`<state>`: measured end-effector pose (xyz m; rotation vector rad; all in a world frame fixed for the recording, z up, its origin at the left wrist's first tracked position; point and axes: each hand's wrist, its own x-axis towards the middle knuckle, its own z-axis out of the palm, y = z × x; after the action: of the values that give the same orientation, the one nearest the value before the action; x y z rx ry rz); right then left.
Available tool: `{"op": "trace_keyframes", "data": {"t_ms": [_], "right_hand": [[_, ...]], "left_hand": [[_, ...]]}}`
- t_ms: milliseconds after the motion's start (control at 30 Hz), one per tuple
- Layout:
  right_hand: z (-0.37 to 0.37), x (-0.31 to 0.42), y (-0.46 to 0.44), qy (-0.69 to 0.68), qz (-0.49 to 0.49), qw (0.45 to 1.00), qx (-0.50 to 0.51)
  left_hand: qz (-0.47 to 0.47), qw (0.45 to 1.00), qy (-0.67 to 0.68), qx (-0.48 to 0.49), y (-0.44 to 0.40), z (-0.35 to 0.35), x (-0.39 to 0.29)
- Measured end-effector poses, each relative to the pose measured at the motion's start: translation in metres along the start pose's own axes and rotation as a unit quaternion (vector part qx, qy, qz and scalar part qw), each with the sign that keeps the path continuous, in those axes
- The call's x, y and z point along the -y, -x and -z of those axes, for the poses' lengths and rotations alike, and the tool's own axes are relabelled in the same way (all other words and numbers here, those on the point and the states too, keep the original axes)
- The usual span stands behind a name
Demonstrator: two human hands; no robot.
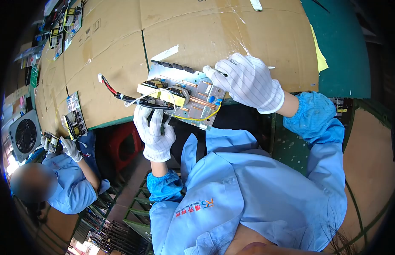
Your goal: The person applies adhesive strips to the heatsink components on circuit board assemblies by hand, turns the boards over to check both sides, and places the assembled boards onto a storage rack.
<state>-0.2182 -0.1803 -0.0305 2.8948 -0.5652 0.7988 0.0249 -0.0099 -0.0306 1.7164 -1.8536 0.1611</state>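
A circuit board (197,100) with metal plates, copper-coloured bars, a yellow transformer, blue parts and a yellow wire lies tilted at the table's near edge. My left hand (155,134), in a white striped glove, has its fingers closed on the board's lower left edge by the black cable. A bundle of red and black wires (110,88) with a white connector sticks out to the left. Above the board's right corner is my right hand (246,80), also gloved, fingers curled around a thin white-tipped tool (271,67) that is mostly hidden.
Cardboard (117,55) covers the green table. A white strip (165,52) lies behind the board, and yellow paper (320,53) at the right. On the left, a co-worker (74,182) handles another board (75,114). A fan (25,135) and red stool (125,144) stand nearby.
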Motion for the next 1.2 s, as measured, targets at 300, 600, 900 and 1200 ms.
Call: {"op": "trace_keyframes", "data": {"t_ms": [300,600,900,1200], "right_hand": [[0.009,-0.012,-0.006,-0.1,-0.002,0.995,-0.015],[0.014,-0.013,-0.005,-0.142,0.038,0.989,0.01],[0.016,-0.011,-0.007,-0.151,-0.039,0.988,0.004],[0.017,-0.015,0.002,-0.153,-0.065,0.984,0.064]], "left_hand": [[0.008,1.0,0.01,0.001,0.006,-0.003,0.005],[0.014,1.0,-0.001,0.013,-0.011,-0.002,0.007],[0.032,0.999,0.025,0.003,-0.008,-0.005,0.01],[0.047,0.998,-0.038,-0.013,-0.001,0.0,0.004]]}}
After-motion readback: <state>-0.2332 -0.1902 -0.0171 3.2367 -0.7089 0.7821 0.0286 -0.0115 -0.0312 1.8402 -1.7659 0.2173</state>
